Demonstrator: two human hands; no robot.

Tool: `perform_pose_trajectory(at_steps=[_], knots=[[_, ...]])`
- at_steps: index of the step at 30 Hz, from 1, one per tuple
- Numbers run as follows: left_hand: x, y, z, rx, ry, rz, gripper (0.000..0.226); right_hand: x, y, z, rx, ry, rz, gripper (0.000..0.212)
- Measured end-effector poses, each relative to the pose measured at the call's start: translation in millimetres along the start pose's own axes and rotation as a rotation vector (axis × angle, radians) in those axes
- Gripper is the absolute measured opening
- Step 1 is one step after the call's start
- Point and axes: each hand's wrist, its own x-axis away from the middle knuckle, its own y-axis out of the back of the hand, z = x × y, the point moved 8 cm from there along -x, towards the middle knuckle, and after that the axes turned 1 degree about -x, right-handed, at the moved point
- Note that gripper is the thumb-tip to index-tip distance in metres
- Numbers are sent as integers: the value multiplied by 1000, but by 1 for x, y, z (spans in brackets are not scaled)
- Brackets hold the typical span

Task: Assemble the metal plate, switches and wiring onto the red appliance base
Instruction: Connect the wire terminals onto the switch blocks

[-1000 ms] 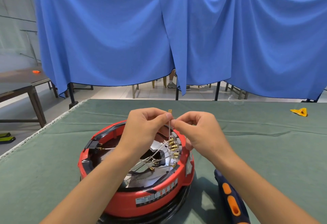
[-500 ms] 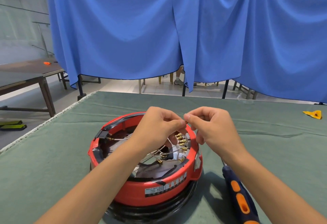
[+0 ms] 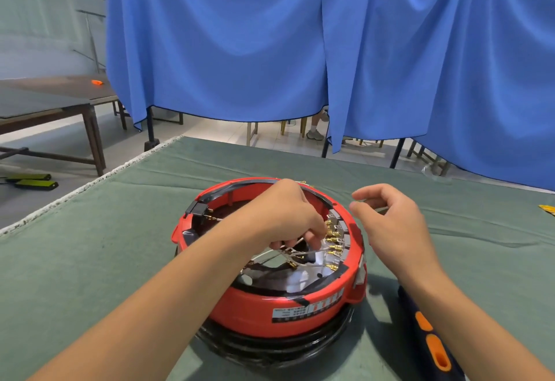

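The red appliance base (image 3: 264,308) stands on the green-covered table, on a black ring. Inside it lie a silvery metal plate (image 3: 297,280), white wires (image 3: 300,253) and a row of brass terminals (image 3: 334,241) along the right inner wall. A black switch (image 3: 198,209) sits on the left rim. My left hand (image 3: 285,215) reaches down into the base, its fingers curled round the white wires beside the terminals. My right hand (image 3: 393,224) hovers just right of the base with loosely curled fingers, and I see nothing held in it.
A blue and orange screwdriver (image 3: 432,347) lies on the cloth under my right forearm. A yellow object (image 3: 547,209) sits at the far right edge. The table's left edge (image 3: 90,182) runs diagonally. Blue curtains hang behind, and a wooden table (image 3: 60,101) stands at left.
Both hands pinched a raised wire above the base. My left hand has dropped into the base among the wires, and my right hand has let go and moved right.
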Motion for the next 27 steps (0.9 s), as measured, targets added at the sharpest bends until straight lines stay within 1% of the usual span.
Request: perform_pose_trajectory(at_steps=[1, 4, 8, 11, 14, 17, 19, 23, 27], knots=[[1, -1, 1, -38, 18, 25, 18, 0, -4, -3, 55, -27, 30, 8], [2, 0, 3, -111, 44, 48, 18, 3, -19, -13, 182, -106, 147, 14], [0, -1, 4, -142, 35, 60, 22, 4, -21, -11, 241, -56, 151, 9], [0, -3, 4, -138, 49, 102, 23, 3, -21, -9, 198, -16, 155, 10], [-3, -3, 5, -166, 52, 107, 22, 1, -23, -10, 105, -29, 180, 12], [-4, -8, 4, -191, 39, 120, 22, -2, -23, -10, 62, -20, 178, 6], [-4, -13, 4, -197, 37, 140, 22, -3, -23, -10, 55, -12, 175, 4], [-4, -15, 9, -163, 51, 150, 21, -4, -26, -12, 78, -15, 189, 10], [-4, -14, 10, -126, 48, 143, 13, -4, -28, -12, 101, -5, 203, 14]])
